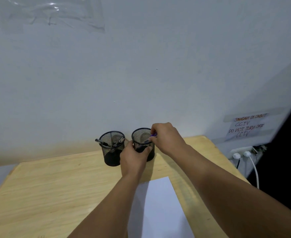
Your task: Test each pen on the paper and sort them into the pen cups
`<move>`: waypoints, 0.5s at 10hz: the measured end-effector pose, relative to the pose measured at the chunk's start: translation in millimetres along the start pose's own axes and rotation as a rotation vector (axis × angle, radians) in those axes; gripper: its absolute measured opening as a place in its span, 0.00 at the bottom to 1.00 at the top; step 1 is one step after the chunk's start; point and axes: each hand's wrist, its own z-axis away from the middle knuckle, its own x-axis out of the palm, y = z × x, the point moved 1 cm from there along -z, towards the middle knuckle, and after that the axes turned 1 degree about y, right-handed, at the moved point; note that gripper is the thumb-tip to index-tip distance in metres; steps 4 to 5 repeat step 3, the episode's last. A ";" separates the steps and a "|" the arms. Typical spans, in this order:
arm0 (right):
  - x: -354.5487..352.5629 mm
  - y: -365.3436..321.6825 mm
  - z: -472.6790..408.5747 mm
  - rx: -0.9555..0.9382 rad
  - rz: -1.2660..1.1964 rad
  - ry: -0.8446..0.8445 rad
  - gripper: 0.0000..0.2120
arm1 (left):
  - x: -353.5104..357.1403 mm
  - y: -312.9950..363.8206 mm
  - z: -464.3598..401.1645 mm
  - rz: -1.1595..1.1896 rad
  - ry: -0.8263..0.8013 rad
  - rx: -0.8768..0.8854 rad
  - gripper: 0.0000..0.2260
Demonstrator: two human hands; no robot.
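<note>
Two black mesh pen cups stand side by side near the far edge of the wooden tabletop, close to the pale wall. The left cup holds several dark pens that lean out over its rim toward nine o'clock and three o'clock. The right cup sits just beside it, at three o'clock from it, the two nearly touching. The left hand grips the right cup from the near side, fingers and thumb curled round its mesh wall. The right hand hovers at the cup's rim on its three o'clock side, fingertips pinching a pen with a purple part; the pen's dark end points down into the mouth of the right cup, though how deep it reaches cannot be told. A white sheet of paper lies flat on the tabletop at six o'clock from the cups, well apart from them, partly covered by the left forearm. On the wall at three o'clock, a taped handwritten note reads "DO NOT TURN OFF CCTV". Below it a white power strip carries plugs, and a white cable hangs down from it.
</note>
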 end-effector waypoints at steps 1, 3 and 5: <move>6.5 6.3 -1.2 0.010 -0.021 0.007 0.12 | -0.4 -1.9 0.2 -0.004 -0.012 0.011 0.15; 4.3 15.4 13.2 0.044 -0.077 0.148 0.21 | -8.5 -7.9 7.3 0.020 -0.046 -0.020 0.24; 4.3 15.4 13.2 0.044 -0.077 0.148 0.21 | -8.5 -7.9 7.3 0.020 -0.046 -0.020 0.24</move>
